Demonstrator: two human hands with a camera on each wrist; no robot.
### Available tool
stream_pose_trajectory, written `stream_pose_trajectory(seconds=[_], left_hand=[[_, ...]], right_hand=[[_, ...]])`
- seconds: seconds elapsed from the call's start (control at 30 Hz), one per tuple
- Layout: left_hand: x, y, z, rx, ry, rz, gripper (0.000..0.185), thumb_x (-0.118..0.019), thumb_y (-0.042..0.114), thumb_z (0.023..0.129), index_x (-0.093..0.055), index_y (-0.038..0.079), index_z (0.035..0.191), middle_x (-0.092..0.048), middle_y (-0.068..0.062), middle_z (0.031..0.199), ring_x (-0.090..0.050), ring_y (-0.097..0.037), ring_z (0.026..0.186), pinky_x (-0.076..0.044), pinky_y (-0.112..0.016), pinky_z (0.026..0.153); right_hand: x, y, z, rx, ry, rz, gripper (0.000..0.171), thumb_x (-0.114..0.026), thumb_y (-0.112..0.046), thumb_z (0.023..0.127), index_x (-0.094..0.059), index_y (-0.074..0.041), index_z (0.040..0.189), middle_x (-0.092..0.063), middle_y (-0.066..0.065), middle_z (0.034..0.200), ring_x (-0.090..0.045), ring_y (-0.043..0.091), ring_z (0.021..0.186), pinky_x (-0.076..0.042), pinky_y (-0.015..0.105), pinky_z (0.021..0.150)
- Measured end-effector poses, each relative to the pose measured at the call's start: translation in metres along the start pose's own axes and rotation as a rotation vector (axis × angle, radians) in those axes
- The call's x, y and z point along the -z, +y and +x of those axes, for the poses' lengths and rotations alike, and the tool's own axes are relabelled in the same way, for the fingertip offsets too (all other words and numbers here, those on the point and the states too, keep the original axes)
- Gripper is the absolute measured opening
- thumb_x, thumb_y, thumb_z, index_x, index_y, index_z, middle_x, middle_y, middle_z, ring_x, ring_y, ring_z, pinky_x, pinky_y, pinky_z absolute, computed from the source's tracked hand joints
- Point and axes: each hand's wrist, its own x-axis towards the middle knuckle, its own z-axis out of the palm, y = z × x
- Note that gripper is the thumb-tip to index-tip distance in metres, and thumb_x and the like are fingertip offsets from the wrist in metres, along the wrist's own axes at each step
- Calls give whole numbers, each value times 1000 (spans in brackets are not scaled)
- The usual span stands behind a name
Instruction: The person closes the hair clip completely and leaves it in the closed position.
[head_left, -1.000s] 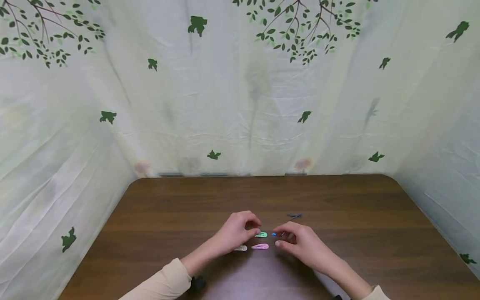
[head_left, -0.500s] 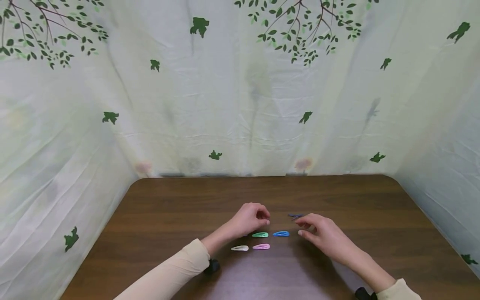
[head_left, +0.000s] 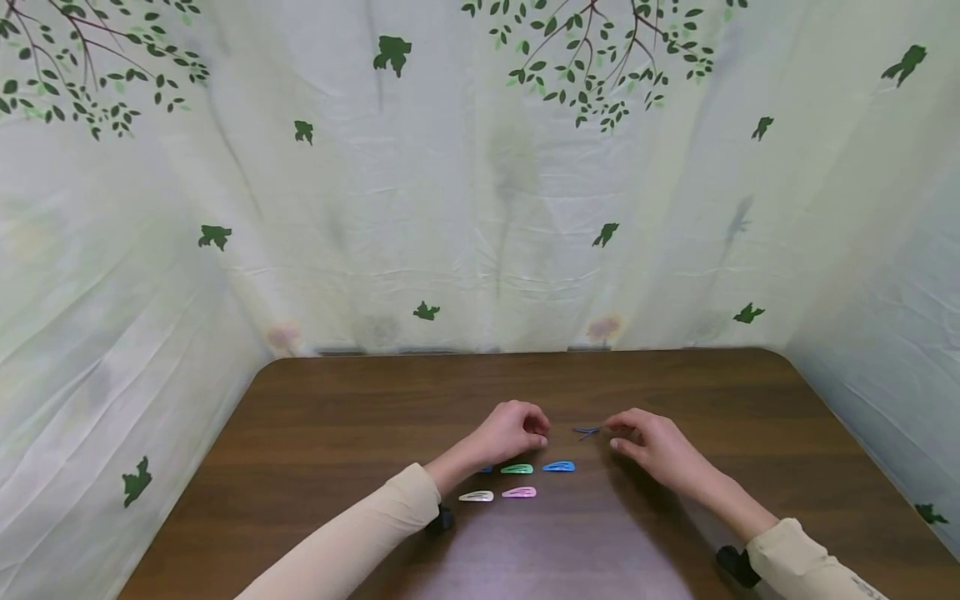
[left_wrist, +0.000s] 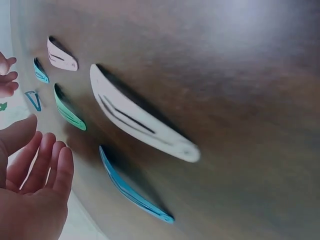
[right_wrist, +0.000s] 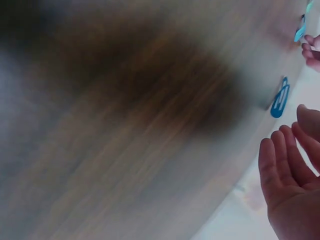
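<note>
A dark blue snap hair clip [head_left: 586, 432] lies farthest back, its parts looking splayed apart. My right hand [head_left: 658, 446] hovers just right of it, fingers loosely bent. The right wrist view shows that clip [right_wrist: 281, 100] apart from the fingertips, with nothing in the hand [right_wrist: 295, 185]. My left hand [head_left: 512, 429] is behind the green hair clip [head_left: 517, 469], fingers relaxed and holding nothing. To the right of the green one lies a bright blue hair clip [head_left: 558, 467]. Another blue hair clip [left_wrist: 135, 192] sits partly under my left wrist in the head view.
Nearer me are a white hair clip [head_left: 476, 496] and a pink hair clip [head_left: 519, 492], side by side. All rest on the brown wooden table [head_left: 337, 417]. A pale leaf-patterned curtain [head_left: 450, 208] closes off the back and sides.
My right hand has left the bright blue clip and moved back and right to the dark blue one. The left hand has shifted back and slightly right, uncovering the green and white clips.
</note>
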Motion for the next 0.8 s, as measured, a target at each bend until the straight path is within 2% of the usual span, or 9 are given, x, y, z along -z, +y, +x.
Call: stream_pose_trajectory(seconds=[0.3,0.57,0.8], left_hand=[[-8,-2,15,17,18,-79,16,-77,6,83,-73,4,98,-66,7,80,-58,-4,74,-47,-21,70],[-14,-5,24,-15,11,-67,13,-80,6,81,-75,6,93,-66,3,81,-56,-3,74,-46,-19,71],[-15,-5,28,-8,10,-87,11,-79,5,82,-76,6,93,-65,2,82,-55,-5,75,-47,-20,71]], right_hand=[[-6,13,15,18,-88,51,27,-72,-6,89,-68,-6,116,-67,2,109,-63,18,95,-53,40,81],[-9,22,28,-71,-139,98,17,-72,-12,90,-73,-13,107,-65,-7,91,-58,11,82,-48,35,76],[-11,22,33,-108,-122,121,9,-74,-13,89,-75,-13,98,-65,-7,86,-56,11,76,-46,30,69]])
